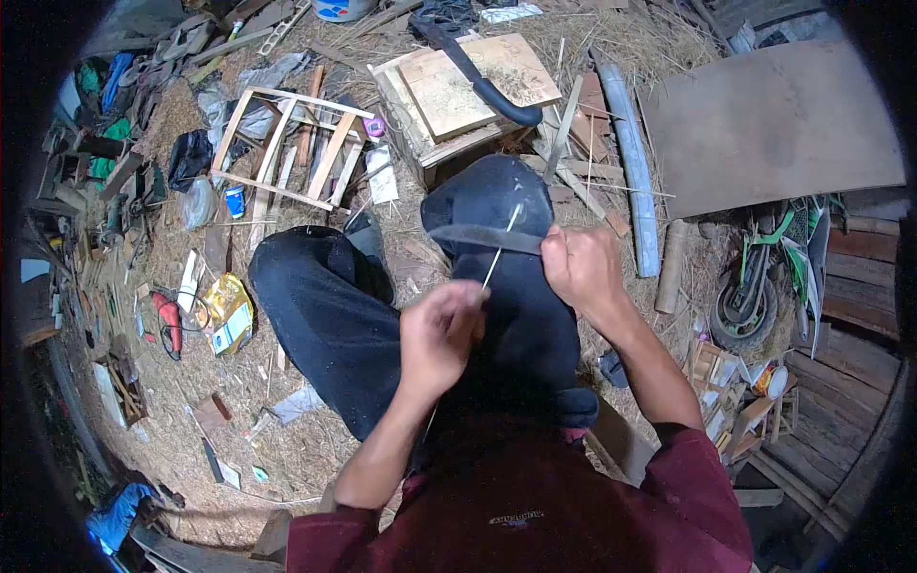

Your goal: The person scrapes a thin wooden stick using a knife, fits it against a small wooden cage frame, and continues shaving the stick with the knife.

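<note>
My right hand (585,267) is closed round the handle end of a knife (478,235), whose broad dark blade points left across my raised knee. A thin pale stick (493,268) runs up from my left hand (441,329) and meets the blade, its far end showing beyond it over the knee. The fingers of my left hand are pinched on the stick and slightly blurred. The knife's handle is hidden inside my right fist.
Ahead stands a wooden block (478,81) with a dark curved handle (506,103) on it. A wooden frame (287,148) lies at the left, near a red power tool (168,325). A large flat board (774,124) and a small motorbike (764,272) are at the right.
</note>
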A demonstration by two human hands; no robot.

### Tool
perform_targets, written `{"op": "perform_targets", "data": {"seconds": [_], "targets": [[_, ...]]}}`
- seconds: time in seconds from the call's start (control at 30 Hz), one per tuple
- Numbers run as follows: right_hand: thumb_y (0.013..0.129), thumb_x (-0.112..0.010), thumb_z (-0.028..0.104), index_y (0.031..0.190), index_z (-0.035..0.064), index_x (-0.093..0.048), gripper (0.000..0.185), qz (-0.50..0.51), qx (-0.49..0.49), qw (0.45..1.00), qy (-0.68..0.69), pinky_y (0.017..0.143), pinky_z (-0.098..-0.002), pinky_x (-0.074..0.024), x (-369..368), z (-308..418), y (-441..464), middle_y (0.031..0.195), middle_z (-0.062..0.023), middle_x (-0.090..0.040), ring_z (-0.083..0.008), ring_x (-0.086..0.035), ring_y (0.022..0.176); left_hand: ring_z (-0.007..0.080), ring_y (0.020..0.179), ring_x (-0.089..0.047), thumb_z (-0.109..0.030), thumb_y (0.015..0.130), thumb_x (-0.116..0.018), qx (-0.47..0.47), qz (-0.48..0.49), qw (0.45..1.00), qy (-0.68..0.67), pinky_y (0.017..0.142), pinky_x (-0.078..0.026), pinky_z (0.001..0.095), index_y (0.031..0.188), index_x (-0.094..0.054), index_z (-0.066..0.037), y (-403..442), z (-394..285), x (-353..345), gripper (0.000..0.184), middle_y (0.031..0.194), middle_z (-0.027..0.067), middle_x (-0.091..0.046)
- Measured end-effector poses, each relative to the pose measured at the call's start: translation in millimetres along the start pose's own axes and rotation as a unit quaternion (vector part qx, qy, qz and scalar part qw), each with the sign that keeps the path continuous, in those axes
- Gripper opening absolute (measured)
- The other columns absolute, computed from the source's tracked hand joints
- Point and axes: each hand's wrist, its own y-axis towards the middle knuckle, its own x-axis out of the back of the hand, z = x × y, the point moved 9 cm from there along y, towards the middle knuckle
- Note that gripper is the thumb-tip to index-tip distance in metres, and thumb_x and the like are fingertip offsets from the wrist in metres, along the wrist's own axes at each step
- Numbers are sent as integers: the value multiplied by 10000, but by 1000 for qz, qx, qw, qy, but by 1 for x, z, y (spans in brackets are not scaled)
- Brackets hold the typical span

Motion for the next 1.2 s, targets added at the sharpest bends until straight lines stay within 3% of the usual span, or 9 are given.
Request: {"op": "perform_targets", "data": {"seconds": [0.2,0.3,0.4,0.5,0.53,0.77,0.93,1.03,1.2], "targets": [[893,-528,251,587,-7,-643,416,41,10,999,-22,554,-508,-512,-5,5,1,599,-237,-605,-419,-617,534,27,545,-446,-150,969,-618,92,45,994,31,483,-295,199,909,-657,-4,36,-4,-16,163,631,-38,-548],[898,-524,253,593,-7,-647,418,29,-10,999,-29,560,-511,-514,-12,-3,2,608,-240,-611,-423,-620,542,24,533,-432,-159,974,-618,29,-15,999,-43,476,-272,196,914,-652,-4,30,-2,-16,169,632,-39,-543],[904,-518,253,598,-10,-649,424,17,-21,999,-33,562,-514,-514,-9,-5,3,614,-246,-612,-427,-622,546,53,585,-483,-157,993,-588,79,8,995,-64,532,-364,215,943,-649,17,18,13,-11,191,667,-13,-570],[909,-515,255,602,-12,-650,428,-4,-12,1000,-13,560,-515,-514,-11,-9,2,609,-249,-608,-428,-621,544,54,587,-481,-142,997,-574,97,3,993,-68,532,-360,214,962,-642,37,-3,17,-1,194,679,-8,-573],[910,-515,255,603,-13,-650,429,-13,-7,1000,-4,558,-515,-514,-11,-11,2,607,-249,-606,-428,-620,543,32,525,-426,-179,989,-605,82,5,989,-121,481,-291,199,947,-643,6,-8,23,1,194,626,-41,-524],[896,-529,259,601,-12,-648,418,-6,-22,1000,16,545,-509,-504,-4,-10,2,572,-247,-584,-429,-608,522,44,515,-440,-153,989,-580,80,15,988,-130,481,-300,193,966,-645,17,-7,12,5,183,637,-18,-545],[894,-527,265,598,-10,-651,423,61,-6,998,-3,553,-513,-512,-7,8,2,579,-248,-586,-431,-606,520,67,529,-487,-198,1006,-576,94,21,985,146,510,-365,215,916,-649,3,38,-5,-10,231,629,-7,-569],[901,-516,269,601,-10,-655,433,60,-26,997,-32,566,-517,-516,-11,0,4,593,-250,-594,-429,-614,536,54,500,-421,-201,968,-626,40,-25,999,0,466,-281,207,890,-658,4,36,-7,-12,222,615,-37,-525],[914,-505,265,608,-17,-660,444,10,-44,999,-21,578,-523,-514,-9,-14,6,601,-257,-597,-434,-623,561,41,574,-473,-173,1008,-575,41,2,996,-79,528,-338,195,962,-638,28,1,15,-2,216,683,-18,-564]]}}
